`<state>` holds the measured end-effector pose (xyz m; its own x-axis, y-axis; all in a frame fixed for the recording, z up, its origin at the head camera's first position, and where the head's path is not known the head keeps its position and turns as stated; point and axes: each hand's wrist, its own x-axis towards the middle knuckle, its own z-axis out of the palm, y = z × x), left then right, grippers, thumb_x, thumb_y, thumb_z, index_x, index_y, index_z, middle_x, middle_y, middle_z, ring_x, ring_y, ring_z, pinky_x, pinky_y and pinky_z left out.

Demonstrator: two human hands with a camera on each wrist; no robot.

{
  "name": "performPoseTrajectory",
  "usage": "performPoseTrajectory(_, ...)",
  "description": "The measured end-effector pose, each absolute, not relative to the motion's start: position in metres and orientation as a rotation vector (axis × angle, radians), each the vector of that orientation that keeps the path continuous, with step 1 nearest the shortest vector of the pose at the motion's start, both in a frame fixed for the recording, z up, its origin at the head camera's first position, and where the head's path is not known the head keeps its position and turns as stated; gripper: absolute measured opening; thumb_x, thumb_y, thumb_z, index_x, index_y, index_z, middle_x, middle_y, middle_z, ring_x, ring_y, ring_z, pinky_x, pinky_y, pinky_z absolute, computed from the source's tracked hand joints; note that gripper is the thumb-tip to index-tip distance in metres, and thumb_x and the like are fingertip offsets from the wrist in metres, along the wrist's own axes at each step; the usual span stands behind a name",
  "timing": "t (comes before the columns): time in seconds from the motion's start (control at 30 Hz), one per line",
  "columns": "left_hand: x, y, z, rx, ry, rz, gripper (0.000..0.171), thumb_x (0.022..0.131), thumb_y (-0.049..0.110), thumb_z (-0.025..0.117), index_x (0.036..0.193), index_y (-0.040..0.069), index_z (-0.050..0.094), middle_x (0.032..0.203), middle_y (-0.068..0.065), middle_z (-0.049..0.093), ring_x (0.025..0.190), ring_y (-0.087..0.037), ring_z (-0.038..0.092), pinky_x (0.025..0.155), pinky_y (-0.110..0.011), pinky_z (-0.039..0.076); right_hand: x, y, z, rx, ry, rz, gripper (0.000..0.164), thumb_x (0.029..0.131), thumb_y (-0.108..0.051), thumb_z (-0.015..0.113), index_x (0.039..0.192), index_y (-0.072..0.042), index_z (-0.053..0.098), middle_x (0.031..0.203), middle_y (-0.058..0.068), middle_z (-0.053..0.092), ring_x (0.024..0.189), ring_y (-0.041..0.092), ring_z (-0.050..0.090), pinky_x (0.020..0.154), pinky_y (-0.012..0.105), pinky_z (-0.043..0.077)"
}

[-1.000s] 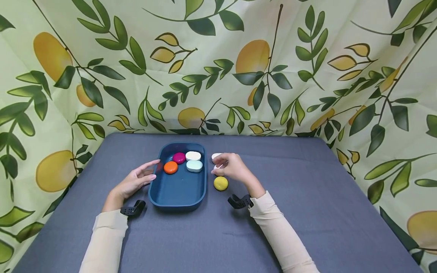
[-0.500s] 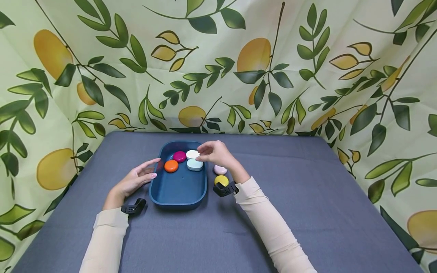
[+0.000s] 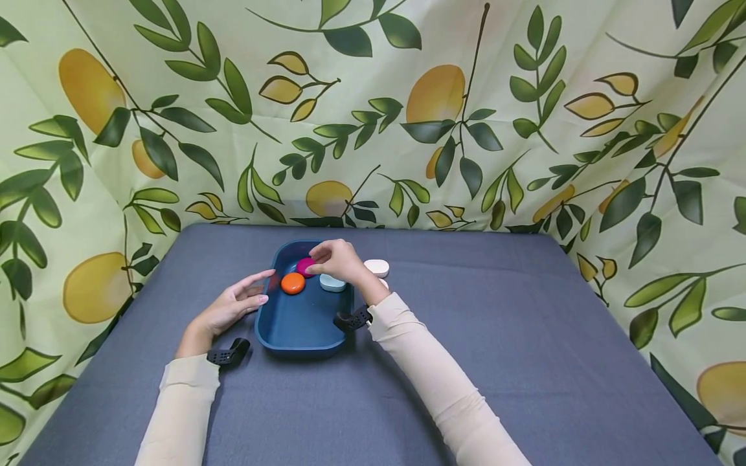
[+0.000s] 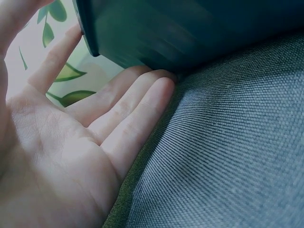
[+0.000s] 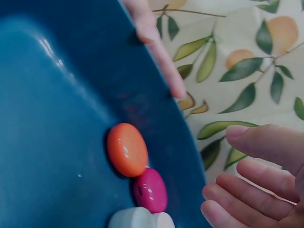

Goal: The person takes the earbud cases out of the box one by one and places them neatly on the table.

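The right hand (image 3: pixel 335 260) hangs over the far end of the blue tray (image 3: pixel 300 330), nearest the magenta piece (image 3: pixel 304 266) inside it. In the right wrist view its thumb stands apart from the loosely bent fingers (image 5: pixel 278 178), with nothing between them. The left hand (image 3: pixel 233 307) rests at the tray's left side, fingers extended and somewhat spread: the index fingertip meets the rim, and others reach the foot of the wall.

The magenta piece lies in the tray just beside the orange piece (image 3: pixel 293 283), with the pale blue piece (image 3: pixel 332 283) to the right. The right wrist view also shows part of a white piece (image 5: pixel 164 220) beside the pale blue one. Outside, to the right, a white oval (image 3: pixel 376 267) sits on the surface (image 3: pixel 495 336), and a pale piece (image 3: pixel 383 283) shows only partly behind the wrist.

The pieces look light, stiff and glossy, so likely a little slippery; a pinch across the rounded side, thumb against fingers, should suit better than pressing the smooth top. The tray looks rigid and probably slides easily, so its rim or outer wall offers the firmest hold.

The raised wall is the edge to clear at the right. Room extends along the tray's near floor and across the surface to the right; the far pieces sit close together, leaving little finger space.
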<state>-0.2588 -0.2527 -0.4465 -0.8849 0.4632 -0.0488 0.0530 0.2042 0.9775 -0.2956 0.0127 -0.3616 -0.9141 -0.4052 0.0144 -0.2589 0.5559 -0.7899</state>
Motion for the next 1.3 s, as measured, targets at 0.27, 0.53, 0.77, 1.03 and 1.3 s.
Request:
performPoseTrajectory(0.27, -0.258, -0.252, -0.445, 0.485, 2.166, 1.721, 0.062, 0.098, 0.018, 0.054, 0.152, 0.007, 0.024, 0.153, -0.033, 0.027, 0.109, 0.010, 0.054, 0.089, -0.012, 0.047, -0.299, -0.017, -0.373, -0.600, 2.668, -1.087, 0.040, 0.081, -0.016, 0.077, 0.117, 0.000, 0.067, 0.116, 0.014, 0.071, 0.106, 0.024, 0.067, 0.091, 0.027, 0.053)
performPoseTrajectory(0.53, -0.257, -0.252, -0.448, 0.477, 2.151, 1.738, 0.061, 0.098, 0.019, 0.053, 0.152, 0.008, 0.026, 0.153, -0.034, 0.027, 0.110, 0.011, 0.054, 0.089, -0.013, 0.048, -0.298, -0.034, -0.386, -0.610, 2.739, -0.881, 0.041, 0.082, -0.019, 0.076, 0.119, -0.004, 0.067, 0.119, 0.009, 0.070, 0.108, 0.020, 0.065, 0.093, 0.025, 0.051)
performPoseTrajectory(0.77, -0.257, -0.251, -0.446, 0.506, 2.144, 1.748, 0.061, 0.098, 0.016, 0.053, 0.152, 0.007, 0.025, 0.149, -0.036, 0.030, 0.109, 0.010, 0.056, 0.089, -0.014, 0.049, -0.296, -0.042, -0.392, -0.675, 2.800, -0.715, 0.043, 0.081, -0.020, 0.077, 0.120, -0.005, 0.067, 0.117, 0.007, 0.071, 0.092, 0.014, 0.059, 0.083, 0.018, 0.048)
performPoseTrajectory(1.03, -0.256, -0.251, -0.446, 0.489, 2.151, 1.744, 0.060, 0.098, 0.017, 0.053, 0.152, 0.009, 0.026, 0.149, -0.036, 0.031, 0.107, 0.009, 0.057, 0.089, -0.014, 0.049, -0.296, -0.045, -0.394, -0.708, 2.807, -0.607, 0.044, 0.080, -0.018, 0.078, 0.121, -0.005, 0.067, 0.117, 0.006, 0.071, 0.095, 0.015, 0.060, 0.088, 0.020, 0.049)
performPoseTrajectory(1.3, -0.257, -0.252, -0.447, 0.510, 2.152, 1.753, 0.060, 0.098, 0.016, 0.053, 0.151, 0.008, 0.027, 0.133, -0.005, 0.053, 0.106, 0.005, 0.060, 0.088, -0.016, 0.050, -0.298, -0.044, -0.398, -0.681, 2.783, -0.637, 0.047, 0.078, -0.016, 0.080, 0.123, -0.008, 0.066, 0.122, 0.006, 0.068, 0.106, 0.017, 0.060, 0.097, 0.024, 0.048)
